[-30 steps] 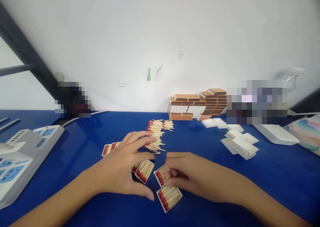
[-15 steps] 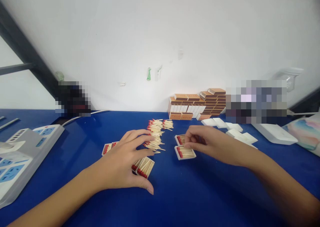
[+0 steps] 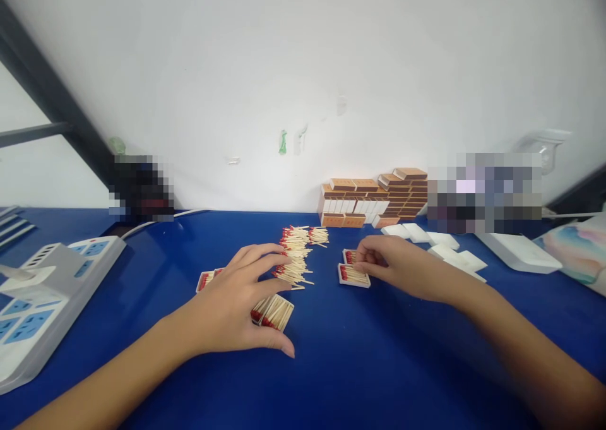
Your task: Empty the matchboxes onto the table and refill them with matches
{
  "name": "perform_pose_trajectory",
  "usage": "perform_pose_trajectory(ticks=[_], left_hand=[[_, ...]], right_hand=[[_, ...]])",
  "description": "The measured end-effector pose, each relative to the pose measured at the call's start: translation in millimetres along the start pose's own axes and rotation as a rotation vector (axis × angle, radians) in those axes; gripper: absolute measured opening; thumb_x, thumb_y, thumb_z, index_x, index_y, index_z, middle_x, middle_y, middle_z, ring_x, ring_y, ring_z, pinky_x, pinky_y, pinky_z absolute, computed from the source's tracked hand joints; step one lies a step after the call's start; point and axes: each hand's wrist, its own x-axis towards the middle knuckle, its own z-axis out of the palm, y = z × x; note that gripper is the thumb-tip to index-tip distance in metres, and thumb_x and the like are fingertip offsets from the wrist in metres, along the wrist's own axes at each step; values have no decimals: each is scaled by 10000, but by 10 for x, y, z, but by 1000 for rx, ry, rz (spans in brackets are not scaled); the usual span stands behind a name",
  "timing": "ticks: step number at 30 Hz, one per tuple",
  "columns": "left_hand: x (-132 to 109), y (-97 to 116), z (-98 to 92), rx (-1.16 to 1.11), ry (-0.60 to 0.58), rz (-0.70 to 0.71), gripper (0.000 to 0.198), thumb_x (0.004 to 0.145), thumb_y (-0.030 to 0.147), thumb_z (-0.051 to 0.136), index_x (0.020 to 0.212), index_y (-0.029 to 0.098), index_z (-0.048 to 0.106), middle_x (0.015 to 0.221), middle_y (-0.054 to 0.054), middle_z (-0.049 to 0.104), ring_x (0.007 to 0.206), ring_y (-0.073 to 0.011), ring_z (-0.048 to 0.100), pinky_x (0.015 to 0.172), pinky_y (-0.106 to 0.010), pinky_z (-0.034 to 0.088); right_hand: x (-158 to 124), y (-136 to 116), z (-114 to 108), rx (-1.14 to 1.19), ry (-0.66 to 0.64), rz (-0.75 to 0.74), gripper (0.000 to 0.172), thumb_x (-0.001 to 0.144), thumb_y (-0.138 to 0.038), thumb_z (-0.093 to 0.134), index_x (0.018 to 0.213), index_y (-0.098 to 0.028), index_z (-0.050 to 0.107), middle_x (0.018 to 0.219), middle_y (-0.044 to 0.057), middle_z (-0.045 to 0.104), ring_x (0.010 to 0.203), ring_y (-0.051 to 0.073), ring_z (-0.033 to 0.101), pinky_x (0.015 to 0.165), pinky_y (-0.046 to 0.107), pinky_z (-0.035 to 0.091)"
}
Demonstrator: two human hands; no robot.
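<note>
Left hand [image 3: 231, 307] spread flat over match trays [image 3: 278, 312], right hand [image 3: 400, 266] pinching a filled tray [image 3: 354, 276], matchbox stack [image 3: 374, 197] print unreadable

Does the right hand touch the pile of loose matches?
Apart. The head view shows bare blue table between the right hand and the pile of loose matches.

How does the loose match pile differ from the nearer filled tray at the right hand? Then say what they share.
The loose match pile lies bare on the blue table, sticks crossing; the filled tray keeps its matches side by side in white walls. The pile spreads wider than the tray. The left hand reaches the pile; the right hand touches the tray. Both show pale sticks with red heads.
</note>
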Motion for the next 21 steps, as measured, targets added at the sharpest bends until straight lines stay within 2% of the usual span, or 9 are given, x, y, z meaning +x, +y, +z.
perform_pose_trajectory(ticks=[8, 11, 14, 16, 21], left_hand=[[3, 26, 2, 6, 4, 14, 729, 697, 767, 809, 1200, 244, 745, 1428, -132, 623, 1424, -396, 470, 1137, -611, 466], [12, 21, -9, 4, 17, 9, 714, 689, 756, 824, 1183, 245, 749, 1400, -132, 641, 1409, -397, 487, 1116, -600, 485], [8, -1, 4, -2, 17, 11, 716, 681, 747, 835, 1182, 242, 750, 1384, -134, 650, 1406, -399, 491, 1113, -595, 487], [4, -5, 14, -5, 15, 13, 726, 678, 741, 841, 1197, 242, 747, 1389, -132, 650, 1408, -397, 488, 1134, -601, 466], [18, 26, -16, 2, 17, 8, 714, 675, 742, 845, 1176, 241, 756, 1389, -126, 653, 1398, -394, 493, 1129, -595, 462]], right_hand=[[-143, 116, -260, -32, -228, 95, 223, 892, -450, 649, 821, -245, 697, 779, 26, 674, 679, 180, 577, 568, 297, 391], [-130, 141, -283, -26, -125, 86, 287, 876, -530, 665, 844, -247, 698, 758, 31, 661, 663, 184, 574, 569, 309, 412], [-98, 212, -289, -12, -7, 59, 357, 842, -585, 694, 989, -260, 720, 822, 42, 674, 703, 199, 601, 603, 326, 461], [-88, 267, -294, 19, -29, 58, 393, 820, -595, 713, 1038, -268, 736, 861, 54, 688, 726, 209, 620, 618, 333, 484], [-76, 334, -289, 72, -108, 70, 383, 832, -603, 697, 1007, -267, 755, 824, 53, 697, 715, 218, 628, 619, 340, 489]])
